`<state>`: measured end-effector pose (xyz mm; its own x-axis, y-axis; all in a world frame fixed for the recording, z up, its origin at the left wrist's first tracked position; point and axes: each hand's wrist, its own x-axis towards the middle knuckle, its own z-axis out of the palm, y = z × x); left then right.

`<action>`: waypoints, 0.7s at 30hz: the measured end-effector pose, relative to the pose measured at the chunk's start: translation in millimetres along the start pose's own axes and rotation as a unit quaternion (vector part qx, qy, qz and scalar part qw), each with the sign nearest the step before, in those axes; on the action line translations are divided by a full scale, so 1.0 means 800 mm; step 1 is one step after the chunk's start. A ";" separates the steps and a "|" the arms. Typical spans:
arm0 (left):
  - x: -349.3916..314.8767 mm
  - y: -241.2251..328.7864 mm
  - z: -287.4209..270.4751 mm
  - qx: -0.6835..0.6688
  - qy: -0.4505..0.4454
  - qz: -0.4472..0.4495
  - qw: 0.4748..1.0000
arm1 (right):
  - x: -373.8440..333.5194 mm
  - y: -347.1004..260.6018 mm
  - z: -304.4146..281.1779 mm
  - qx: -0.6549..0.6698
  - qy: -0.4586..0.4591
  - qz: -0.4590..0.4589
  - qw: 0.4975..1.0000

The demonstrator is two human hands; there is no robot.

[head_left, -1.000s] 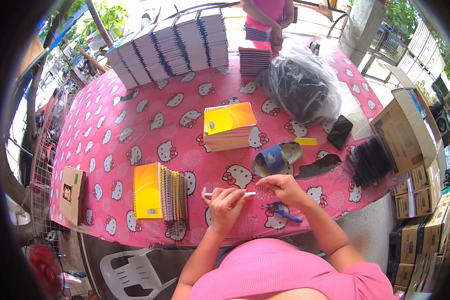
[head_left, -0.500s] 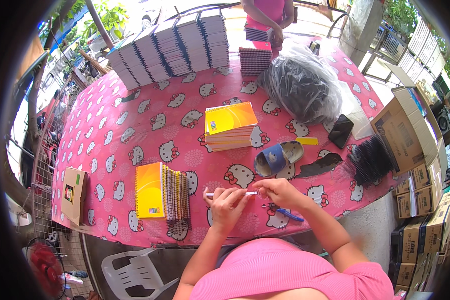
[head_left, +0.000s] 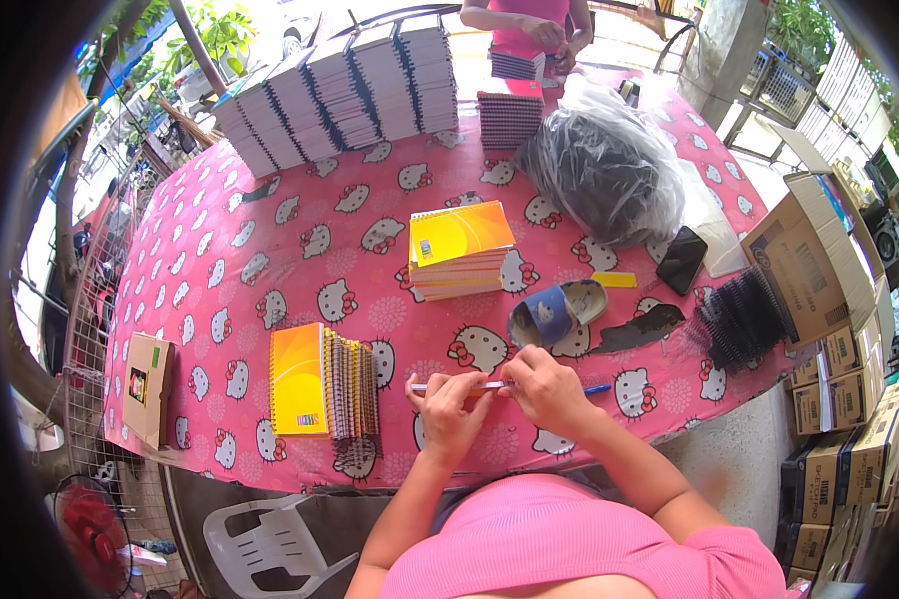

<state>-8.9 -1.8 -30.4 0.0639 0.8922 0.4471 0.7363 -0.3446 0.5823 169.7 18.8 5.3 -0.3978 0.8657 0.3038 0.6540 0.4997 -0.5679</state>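
Observation:
Near the table's front edge, my left hand (head_left: 453,409) is closed on a thin notebook (head_left: 495,384), seen almost edge-on as a narrow pale strip. My right hand (head_left: 546,391) is closed at the notebook's right end. A blue handle (head_left: 597,389) sticks out to the right from under that hand; it looks like small pliers, whose jaws are hidden. To the left stands a stack of yellow-orange spiral notebooks (head_left: 300,384) with their coils toward me. Farther off lies a second stack of yellow-orange notebooks (head_left: 461,240).
A blue slipper (head_left: 554,314), a yellow strip (head_left: 614,281) and a phone (head_left: 681,262) lie ahead right. Black coils (head_left: 739,319) rest by an open carton (head_left: 814,260). Beyond are a plastic-wrapped bundle (head_left: 609,170), tall notebook stacks (head_left: 340,100) and another person (head_left: 539,35).
My right hand has come down and left, and the blue-handled tool that lay on the table is now in it. My left hand keeps its hold. The other person's hands have shifted.

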 end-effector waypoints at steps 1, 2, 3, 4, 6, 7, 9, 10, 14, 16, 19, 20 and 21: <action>0.000 0.000 0.000 0.000 -0.001 -0.001 1.000 | 0.000 0.000 0.000 -0.003 -0.032 0.013 0.999; 0.000 -0.001 0.000 -0.001 -0.002 0.001 1.000 | 0.000 0.000 0.000 -0.006 -0.064 0.026 0.998; -0.001 -0.002 -0.001 -0.002 -0.002 0.002 1.000 | 0.000 0.000 -0.001 -0.009 -0.096 0.038 0.995; -0.002 -0.004 -0.001 -0.003 -0.002 0.004 1.000 | 0.001 0.002 -0.003 0.009 -0.065 0.033 0.997; -0.005 -0.006 -0.002 -0.020 -0.024 -0.010 0.999 | 0.008 0.011 -0.014 0.047 -0.002 0.021 0.999; -0.007 -0.009 -0.005 -0.026 -0.032 -0.018 0.999 | 0.014 0.031 -0.032 0.065 0.024 0.054 0.996; -0.008 -0.011 -0.006 -0.028 -0.025 0.001 0.999 | 0.023 0.093 -0.077 -0.070 0.062 0.035 0.995; -0.008 -0.011 -0.006 -0.031 -0.026 0.012 0.999 | 0.018 0.120 -0.082 -0.108 0.048 0.087 0.989; 0.008 0.003 -0.001 -0.025 -0.012 0.066 0.997 | 0.004 0.203 -0.061 -0.157 -0.001 0.057 0.986; 0.005 -0.003 -0.002 -0.026 -0.014 0.058 0.998 | 0.018 0.167 -0.058 -0.019 0.032 0.169 0.985; -0.003 -0.009 -0.005 -0.020 -0.014 0.055 0.998 | 0.019 0.086 -0.064 0.333 0.039 0.137 0.932; -0.001 -0.006 -0.005 -0.025 -0.014 0.052 0.998 | 0.009 0.083 -0.056 0.395 0.009 0.083 0.915; 0.004 -0.004 -0.004 -0.031 -0.016 0.052 0.998 | 0.008 0.080 -0.049 0.387 -0.025 0.082 0.918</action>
<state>-13.0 1.2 -28.7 0.1594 0.8593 0.4860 0.6815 -0.4520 0.5756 234.4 57.7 0.7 -0.3770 0.9155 0.1407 0.0619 0.1765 -0.9824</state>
